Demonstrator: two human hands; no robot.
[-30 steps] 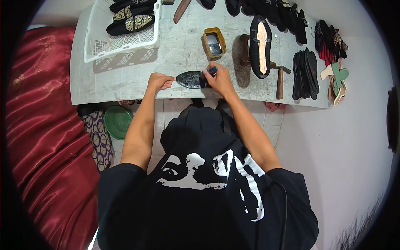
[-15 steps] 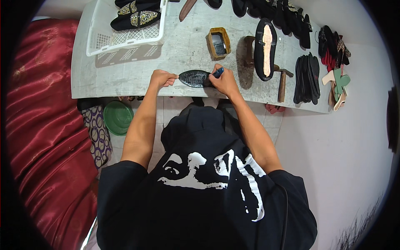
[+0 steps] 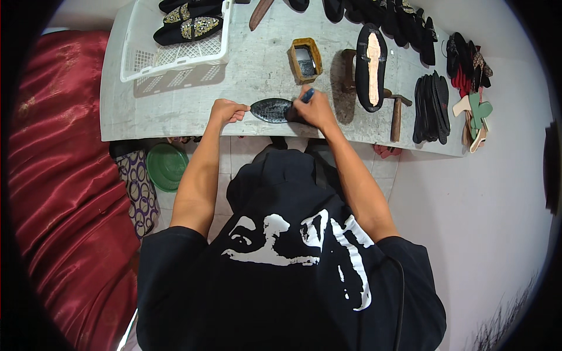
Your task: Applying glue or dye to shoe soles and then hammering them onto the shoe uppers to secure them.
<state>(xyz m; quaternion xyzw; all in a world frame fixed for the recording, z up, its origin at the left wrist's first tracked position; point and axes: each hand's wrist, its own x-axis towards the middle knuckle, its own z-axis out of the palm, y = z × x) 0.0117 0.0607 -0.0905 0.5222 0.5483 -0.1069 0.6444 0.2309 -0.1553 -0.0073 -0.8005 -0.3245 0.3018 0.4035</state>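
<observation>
A black shoe sole (image 3: 270,110) lies flat near the front edge of the table, its surface glossy and streaked. My left hand (image 3: 229,110) pinches its left tip between thumb and fingers. Over its right part, my right hand (image 3: 314,110) is closed round a brush with a blue handle (image 3: 308,95); the brush's working end is hidden by the fingers. Just beyond stands a yellowish rectangular tub (image 3: 317,58) with something dark inside. Right of that, a black shoe (image 3: 371,88) sits upside down on a stand, its pale inner strip showing.
A hammer (image 3: 397,117) and a stack of black soles (image 3: 432,108) lie at the right. At the far left stands a white basket (image 3: 175,65) holding decorated black shoes (image 3: 199,27). More black shoes (image 3: 393,23) line the back. A green basin (image 3: 167,168) is below the table.
My right hand has shifted slightly left along the sole, and the blue handle has tipped more upright. My left hand keeps its pinch on the tip.
</observation>
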